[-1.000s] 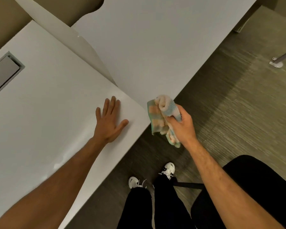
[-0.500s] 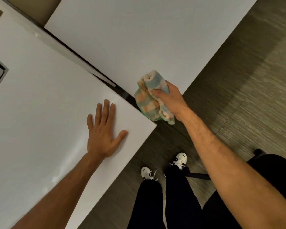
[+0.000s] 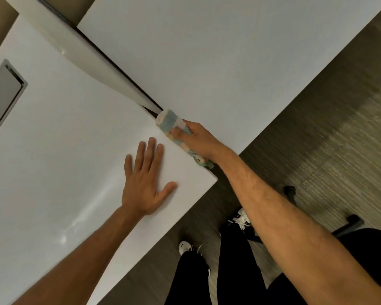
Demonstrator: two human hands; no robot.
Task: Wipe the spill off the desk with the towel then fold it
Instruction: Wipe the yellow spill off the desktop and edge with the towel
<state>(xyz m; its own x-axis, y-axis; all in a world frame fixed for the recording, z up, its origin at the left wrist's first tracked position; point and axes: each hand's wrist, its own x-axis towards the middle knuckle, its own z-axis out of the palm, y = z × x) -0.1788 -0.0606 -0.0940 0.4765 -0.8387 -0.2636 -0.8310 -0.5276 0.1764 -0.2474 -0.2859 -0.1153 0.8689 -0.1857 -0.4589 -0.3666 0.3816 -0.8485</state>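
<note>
A person stands at the corner of a white desk [image 3: 59,155], seen from above through a head-worn camera. The left hand [image 3: 144,183] lies flat on the desktop near the corner, fingers straight and spread, holding nothing; it seems to be there to steady the body while the other arm reaches forward. The right hand [image 3: 196,139] grips a bunched towel [image 3: 171,123], pastel blue, peach and cream, with fingers curled round it. The towel sits at the desk's side edge, right where a narrow dark gap [image 3: 151,110] separates this desk from a second white desk [image 3: 207,58] beside it. One end pokes forward at the gap; the other trails back under the wrist. It is wadded, probably to press into that edge. No spill is clearly visible; faint shiny streaks [image 3: 84,214] cross the near desktop. Folding looks not yet begun. Below are dark trousers, white shoes [image 3: 185,247] and grey flooring.
</note>
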